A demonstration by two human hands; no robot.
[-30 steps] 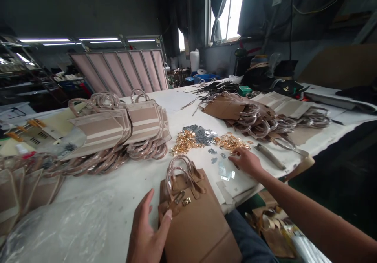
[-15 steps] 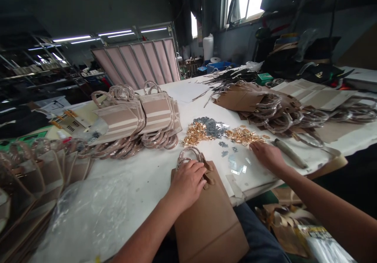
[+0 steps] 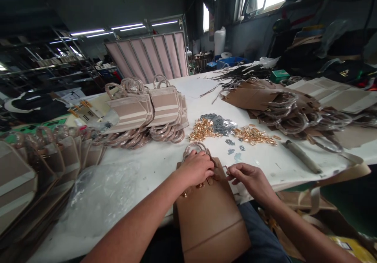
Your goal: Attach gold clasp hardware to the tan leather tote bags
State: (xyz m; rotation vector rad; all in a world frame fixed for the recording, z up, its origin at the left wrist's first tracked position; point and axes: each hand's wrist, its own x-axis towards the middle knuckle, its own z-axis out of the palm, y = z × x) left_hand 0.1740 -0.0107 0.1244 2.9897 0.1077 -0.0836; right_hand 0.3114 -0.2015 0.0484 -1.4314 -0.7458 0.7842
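A tan handbag [image 3: 210, 220] lies flat at the table's near edge, its wrapped handles [image 3: 194, 148] pointing away from me. My left hand [image 3: 196, 168] lies closed over the bag's top by the handles, with a gold clasp showing under it. My right hand [image 3: 249, 178] is beside it at the bag's upper right corner, fingers pinched on a small metal piece too small to name. Beyond both hands lie heaps of gold fittings [image 3: 203, 128] and grey metal plates [image 3: 219, 123].
Pink striped bags [image 3: 147, 108] are stacked at the left centre, more bags [image 3: 44, 157] at the far left. Brown bags with wrapped handles [image 3: 277, 106] are piled at the right. A grey tool [image 3: 302, 157] lies right of the fittings. Crumpled clear plastic [image 3: 100, 192] covers the near left.
My right hand has drawn back from the loose fittings to the bag's top corner, pinching a small piece. My left hand has stayed on the bag's top. The view has shifted left.
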